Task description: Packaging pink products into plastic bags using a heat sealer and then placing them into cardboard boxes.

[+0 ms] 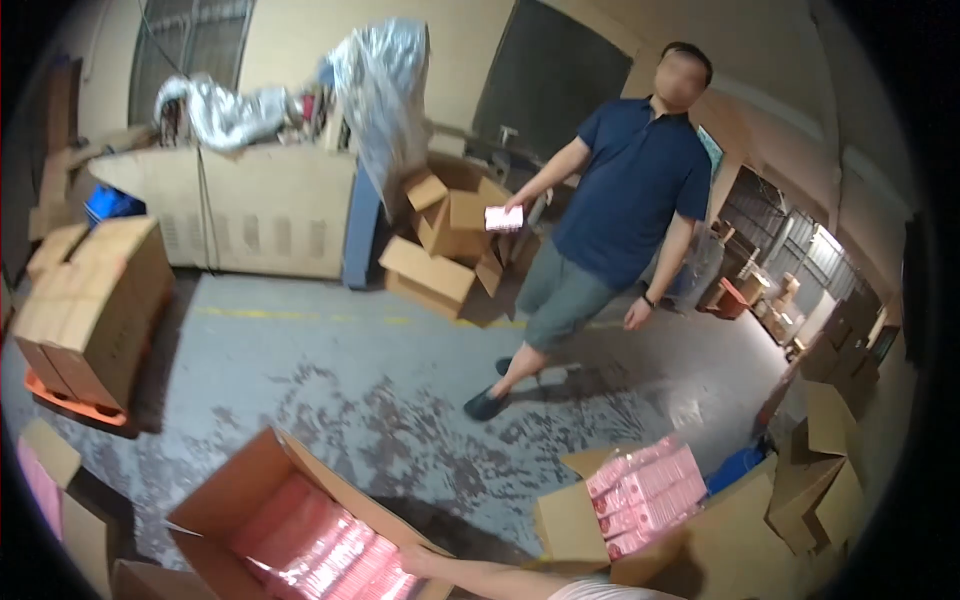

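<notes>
Reaching in from the lower right, my right hand (418, 562) is at the near right edge of an open cardboard box (225, 480). Its fingers are too small and partly hidden, so I cannot tell whether they grip anything. Rows of pink packs in clear shiny wrapping (345, 560) fill the box, right beside the hand. To the right, another open carton (568, 520) holds stacked pink-and-white wrapped packs (650, 495). My left hand is out of view.
Another person (630, 200) stands ahead, holding a small pale, bright object (504, 218). Opened cartons (430, 275) lie by a large beige machine (260, 210). A big carton (95, 300) rests on an orange pallet (75, 398) at left. The grey floor (250, 350) has dark patches.
</notes>
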The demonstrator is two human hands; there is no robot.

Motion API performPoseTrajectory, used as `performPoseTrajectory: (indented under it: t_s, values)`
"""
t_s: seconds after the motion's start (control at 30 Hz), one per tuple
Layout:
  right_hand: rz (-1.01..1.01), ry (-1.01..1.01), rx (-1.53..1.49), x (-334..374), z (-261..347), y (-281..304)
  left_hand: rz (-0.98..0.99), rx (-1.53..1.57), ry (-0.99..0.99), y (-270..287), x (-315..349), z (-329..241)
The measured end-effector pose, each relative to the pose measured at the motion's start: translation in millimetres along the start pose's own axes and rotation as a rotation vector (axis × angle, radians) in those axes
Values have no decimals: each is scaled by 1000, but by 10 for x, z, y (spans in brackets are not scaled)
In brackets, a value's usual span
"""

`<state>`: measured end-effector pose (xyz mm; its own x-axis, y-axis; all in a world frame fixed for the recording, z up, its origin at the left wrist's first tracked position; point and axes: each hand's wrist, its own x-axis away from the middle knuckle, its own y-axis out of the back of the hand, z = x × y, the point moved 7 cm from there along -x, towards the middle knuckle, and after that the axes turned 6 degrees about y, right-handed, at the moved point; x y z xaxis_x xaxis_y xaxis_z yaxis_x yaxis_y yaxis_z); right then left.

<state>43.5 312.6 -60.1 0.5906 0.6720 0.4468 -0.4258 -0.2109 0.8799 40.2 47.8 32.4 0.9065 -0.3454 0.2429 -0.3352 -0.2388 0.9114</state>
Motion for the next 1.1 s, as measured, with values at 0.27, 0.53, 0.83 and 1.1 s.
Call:
performPoseTrajectory:
  t_s: [0.27, 0.53, 0.83, 1.1]
  values:
    - [-304, 33, 205, 1828, -1, 1558, -162, -21, 16, 1956, 1777, -611]
    - [-814, 101, 248, 2848, 514, 2887, -214, 60, 13, 2309, 2982, -1302]
    - [-792, 376, 197, 2678, 669, 3111, -443, 307, -128, 1487, 3689, -1580]
    - [-723, 409, 353, 2494, 973, 3258, -591, 150, -96, 1926, 3997, -1731]
